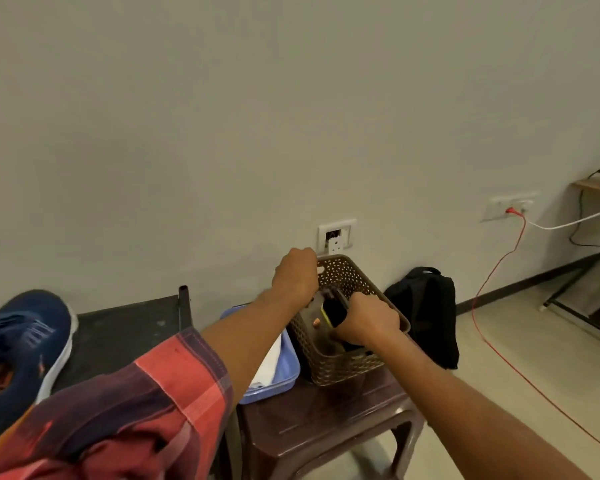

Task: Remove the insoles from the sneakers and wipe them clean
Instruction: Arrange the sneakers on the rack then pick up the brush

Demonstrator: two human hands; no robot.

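Head camera view, looking down along two outstretched arms. Nearest, at the lower left, a red checked sleeve (136,410) covers the left upper arm; the right arm is bare. One blue sneaker (25,341) with a white sole lies at the near left edge of a dark desk (125,327), its opening showing orange inside; no second sneaker is in view.

Just right of the desk stands one brown plastic stool (326,417). It carries two containers side by side, touching or nearly so: one pale blue tray (284,375) at the stool's left edge, holding one white cloth (269,365), likely kept ready for wiping, and one brown woven basket (340,368) at its right.

The right hand (366,322) is closed round one dark, flat piece with a yellow-green edge, probably an insole (335,310), held partly upright inside the basket, its upper end rising about to the rim. Whether it is being lifted out or set in cannot be told. The left hand (297,275) curls its fingers over the basket's far left rim, apparently steadying it so that it does not tip or slide.

Farther off, one black backpack (426,306) leans against the wall on the floor to the stool's right. Two socket plates sit low on the wall, and one red cable (492,271) runs from the right-hand one down across the floor
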